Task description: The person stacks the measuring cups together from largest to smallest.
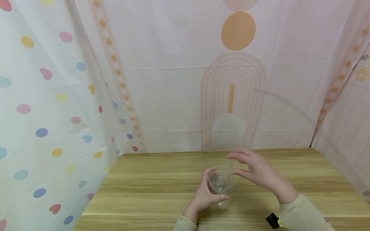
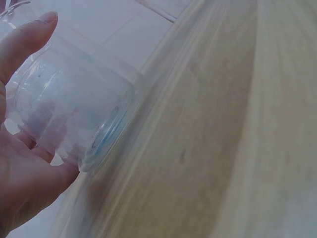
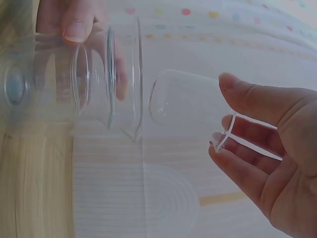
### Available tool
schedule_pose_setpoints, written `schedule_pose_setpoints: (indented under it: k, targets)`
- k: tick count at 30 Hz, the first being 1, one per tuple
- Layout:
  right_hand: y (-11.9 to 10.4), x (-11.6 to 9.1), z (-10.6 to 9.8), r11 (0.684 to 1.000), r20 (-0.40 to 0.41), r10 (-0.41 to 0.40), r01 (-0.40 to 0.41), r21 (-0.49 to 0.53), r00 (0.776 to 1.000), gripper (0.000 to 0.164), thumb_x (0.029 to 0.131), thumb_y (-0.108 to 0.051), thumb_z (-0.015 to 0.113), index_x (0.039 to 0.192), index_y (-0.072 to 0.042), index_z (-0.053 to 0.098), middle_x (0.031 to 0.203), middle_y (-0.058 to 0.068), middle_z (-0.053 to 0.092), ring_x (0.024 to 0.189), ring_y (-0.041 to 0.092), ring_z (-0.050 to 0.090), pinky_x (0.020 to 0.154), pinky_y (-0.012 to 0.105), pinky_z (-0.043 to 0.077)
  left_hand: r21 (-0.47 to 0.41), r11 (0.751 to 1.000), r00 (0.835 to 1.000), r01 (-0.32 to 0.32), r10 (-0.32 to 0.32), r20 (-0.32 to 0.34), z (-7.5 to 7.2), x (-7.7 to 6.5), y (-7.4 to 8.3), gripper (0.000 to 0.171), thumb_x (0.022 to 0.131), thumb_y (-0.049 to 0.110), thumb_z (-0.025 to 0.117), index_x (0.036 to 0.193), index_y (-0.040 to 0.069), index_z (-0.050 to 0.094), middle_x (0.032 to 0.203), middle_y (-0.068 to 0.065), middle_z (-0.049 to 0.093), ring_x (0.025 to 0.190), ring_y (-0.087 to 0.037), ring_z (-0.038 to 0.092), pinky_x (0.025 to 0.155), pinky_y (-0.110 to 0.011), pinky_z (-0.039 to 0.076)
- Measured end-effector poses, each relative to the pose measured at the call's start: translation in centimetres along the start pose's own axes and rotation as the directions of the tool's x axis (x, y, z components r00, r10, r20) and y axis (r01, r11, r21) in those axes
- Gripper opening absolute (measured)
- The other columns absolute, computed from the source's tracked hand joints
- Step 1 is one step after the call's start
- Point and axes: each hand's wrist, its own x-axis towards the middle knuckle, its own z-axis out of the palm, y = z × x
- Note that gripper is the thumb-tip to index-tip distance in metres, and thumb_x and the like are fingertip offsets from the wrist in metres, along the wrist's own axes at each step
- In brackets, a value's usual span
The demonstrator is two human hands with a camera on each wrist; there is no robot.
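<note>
My left hand (image 1: 202, 195) grips a clear beaker (image 3: 54, 114) around its side, thumb on one side and fingers on the other. Inside it, in the right wrist view, more clear rims and a round base show, like nested beakers. From the left wrist view, the base of the gripped beaker (image 2: 106, 134) appears close over the table. My right hand (image 1: 261, 171) pinches a smaller clear beaker (image 3: 190, 96) by its spouted rim, between thumb and fingers. This smaller beaker's base points at the larger one's mouth, a short gap away from the rim.
The wood-grain table (image 1: 138, 192) spreads under both hands. A small black object (image 1: 272, 220) with a yellow patch lies beside the right sleeve. Behind the table hangs a patterned curtain (image 1: 173, 96), with a dotted curtain (image 1: 57, 128) along the left.
</note>
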Motion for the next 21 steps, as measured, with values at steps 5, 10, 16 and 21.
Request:
schedule_pose_setpoints:
  k: [5,10,16,21]
  targets:
    - [-0.2,0.4,0.4,1.000,0.045,-0.021,0.022,-0.021,0.999,0.051,0.071,-0.006,0.088,0.118,-0.007,0.067,0.118,0.002,0.065,0.103,0.021,0.064,0.081,0.037,0.055,0.019,1.000,1.000,0.012,-0.012,0.007,-0.1,0.0,0.1,0.100,0.068,0.010,0.090,0.147,0.022,0.029,0.140,-0.005,0.047,0.129,-0.027,0.044,0.108,-0.048,0.030]
    - [-0.5,0.6,0.8,1.000,0.120,-0.015,0.018,-0.020,0.993,0.050,0.074,-0.008,0.086,0.120,-0.007,0.066,0.119,0.001,0.064,0.108,0.021,0.063,0.084,0.038,0.054,0.024,0.999,0.999,0.042,-0.042,0.013,-0.1,-0.1,0.1,0.100,0.070,0.011,0.090,0.147,0.025,0.028,0.143,-0.007,0.042,0.131,-0.028,0.042,0.107,-0.053,0.028]
    - [-0.8,0.9,1.4,1.000,0.169,-0.014,0.015,-0.004,0.986,0.048,0.077,-0.010,0.085,0.121,-0.008,0.066,0.119,0.001,0.064,0.106,0.020,0.063,0.084,0.037,0.054,0.027,0.998,0.999,0.052,-0.052,0.014,-0.1,-0.1,0.1,0.100,0.070,0.013,0.090,0.147,0.027,0.028,0.146,-0.011,0.036,0.131,-0.030,0.040,0.106,-0.055,0.029]
    - [-0.9,1.0,1.8,1.000,0.190,-0.022,0.024,-0.009,0.982,0.049,0.076,-0.010,0.085,0.121,-0.007,0.066,0.119,0.003,0.064,0.106,0.021,0.063,0.085,0.038,0.054,0.025,0.999,0.999,0.044,-0.044,0.010,-0.1,-0.1,0.2,0.100,0.069,0.012,0.091,0.147,0.026,0.029,0.146,-0.012,0.036,0.131,-0.029,0.039,0.106,-0.053,0.030]
